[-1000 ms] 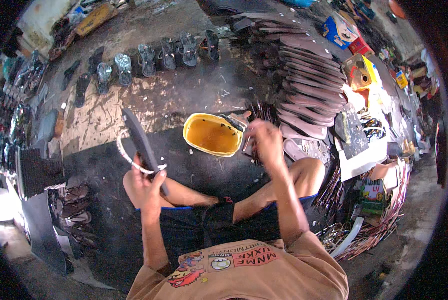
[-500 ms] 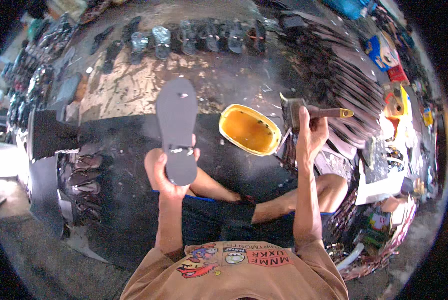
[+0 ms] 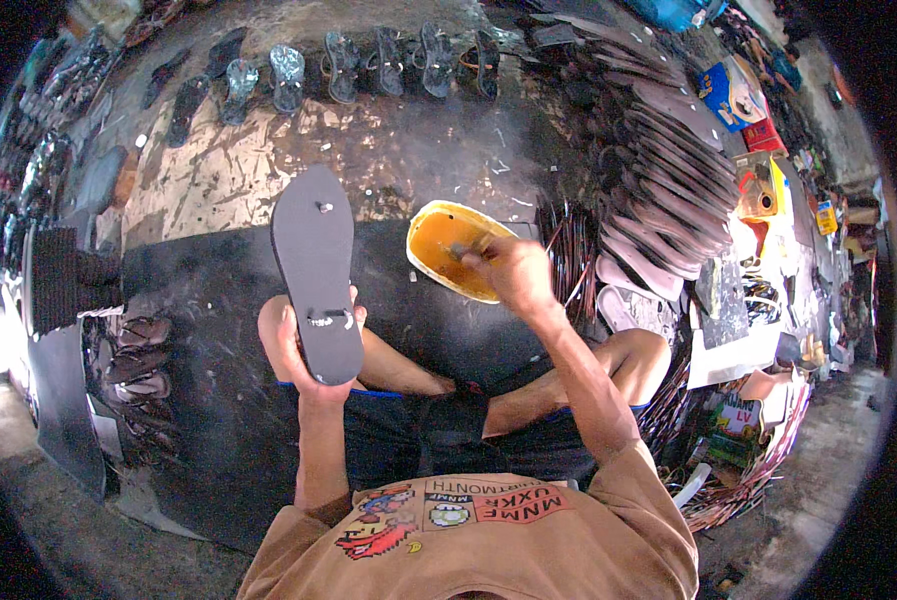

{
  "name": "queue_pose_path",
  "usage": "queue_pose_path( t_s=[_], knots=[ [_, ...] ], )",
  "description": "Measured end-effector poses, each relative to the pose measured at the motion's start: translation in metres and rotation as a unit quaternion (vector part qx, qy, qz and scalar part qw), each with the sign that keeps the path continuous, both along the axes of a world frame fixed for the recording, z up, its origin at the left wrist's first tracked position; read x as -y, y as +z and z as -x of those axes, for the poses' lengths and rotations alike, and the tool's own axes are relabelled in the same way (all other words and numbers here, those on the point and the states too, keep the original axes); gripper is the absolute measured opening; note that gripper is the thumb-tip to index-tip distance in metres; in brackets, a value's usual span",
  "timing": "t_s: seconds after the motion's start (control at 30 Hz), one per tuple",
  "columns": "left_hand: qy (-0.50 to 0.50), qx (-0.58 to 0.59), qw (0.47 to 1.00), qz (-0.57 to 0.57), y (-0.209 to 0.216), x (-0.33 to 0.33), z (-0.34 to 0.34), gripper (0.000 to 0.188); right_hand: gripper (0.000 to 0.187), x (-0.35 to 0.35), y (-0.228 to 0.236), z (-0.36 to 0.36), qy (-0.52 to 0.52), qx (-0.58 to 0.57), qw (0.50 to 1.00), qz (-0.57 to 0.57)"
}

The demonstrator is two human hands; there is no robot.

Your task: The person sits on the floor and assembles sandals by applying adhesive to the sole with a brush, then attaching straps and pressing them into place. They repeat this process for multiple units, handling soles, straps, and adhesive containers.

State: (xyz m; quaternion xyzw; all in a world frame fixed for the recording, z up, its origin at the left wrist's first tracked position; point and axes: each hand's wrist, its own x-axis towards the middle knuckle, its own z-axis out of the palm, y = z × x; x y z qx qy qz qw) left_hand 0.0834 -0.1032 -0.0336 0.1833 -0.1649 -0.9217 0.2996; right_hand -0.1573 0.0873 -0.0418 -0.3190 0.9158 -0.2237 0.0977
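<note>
Sole (image 3: 315,255) rests in the left hand (image 3: 286,345), apart from the right hand (image 3: 520,278).

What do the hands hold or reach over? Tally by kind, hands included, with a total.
Hands (left hand, right hand): 2
Sole in the left hand: 1
Brush in the right hand, partly hidden: 1
Tub under the right hand: 1
Total: 5

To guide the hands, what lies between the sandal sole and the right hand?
In the head view, dark mat and the yellow tub; the right hand partly covers the tub's right side.
</note>
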Motion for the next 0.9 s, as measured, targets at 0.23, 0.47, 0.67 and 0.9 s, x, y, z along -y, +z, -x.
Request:
queue_pose_path(
  t_s=[0.23, 0.47, 0.67, 0.9],
  knots=[
    [-0.058, -0.004, 0.998, 0.022, -0.011, -0.009, -0.001, 0.058, 0.035, -0.080, 0.017, 0.020, -0.234, 0.030, 0.947, 0.219],
    [-0.132, -0.008, 0.990, 0.045, -0.008, -0.031, 0.014, 0.059, 0.037, -0.098, 0.025, -0.031, -0.137, 0.334, 0.888, 0.286],
    [-0.161, -0.058, 0.985, -0.030, 0.024, -0.053, 0.022, 0.065, 0.026, -0.084, 0.096, 0.003, -0.169, 0.472, 0.600, 0.624],
    [-0.172, -0.003, 0.985, -0.005, 0.035, -0.078, 0.026, 0.062, 0.042, -0.040, 0.135, -0.044, 0.042, 0.060, 0.946, 0.316]
  ],
)
